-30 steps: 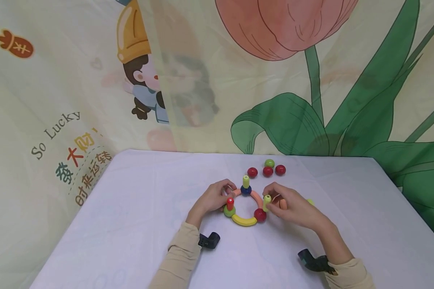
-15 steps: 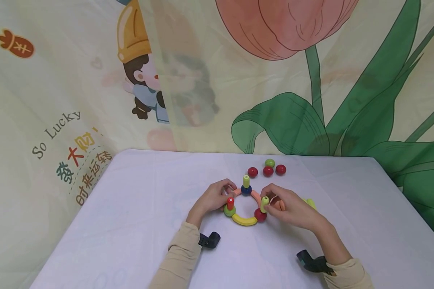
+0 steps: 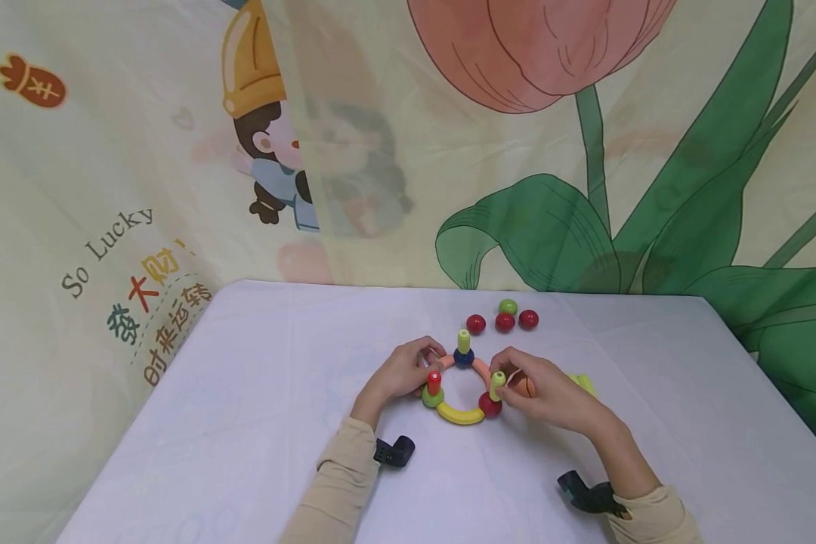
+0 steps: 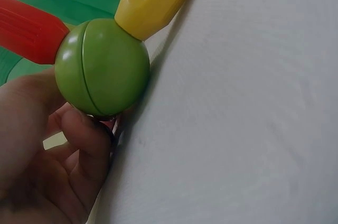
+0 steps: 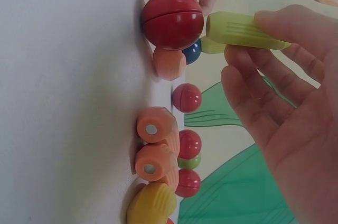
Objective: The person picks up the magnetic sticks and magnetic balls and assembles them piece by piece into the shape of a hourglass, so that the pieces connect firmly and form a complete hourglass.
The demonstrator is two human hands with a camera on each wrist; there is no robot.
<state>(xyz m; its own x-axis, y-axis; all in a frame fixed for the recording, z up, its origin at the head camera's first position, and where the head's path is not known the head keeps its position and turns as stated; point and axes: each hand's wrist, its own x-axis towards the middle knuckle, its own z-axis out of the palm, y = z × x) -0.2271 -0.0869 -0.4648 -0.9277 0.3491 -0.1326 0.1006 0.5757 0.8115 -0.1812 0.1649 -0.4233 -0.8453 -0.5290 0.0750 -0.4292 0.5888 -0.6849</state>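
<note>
A ring of magnetic rods and balls lies on the white table. Its green ball carries an upright red rod and joins a curved yellow rod. At the back a blue ball bears a light green rod. My left hand holds the ring's left side at a curved orange rod, largely hidden by fingers and ball. With thumb and fingertips my right hand pinches another light green rod. Its lower end is at the top of the red ball; contact is unclear.
Several loose balls, such as a red ball and a green ball, lie behind the ring. Beside the right hand are orange rods, a yellow rod and light green pieces. A printed cloth hangs behind the table.
My right hand has moved slightly left, bringing the light green rod over the ring's red ball, and has stayed there since. The left hand has kept its place.
</note>
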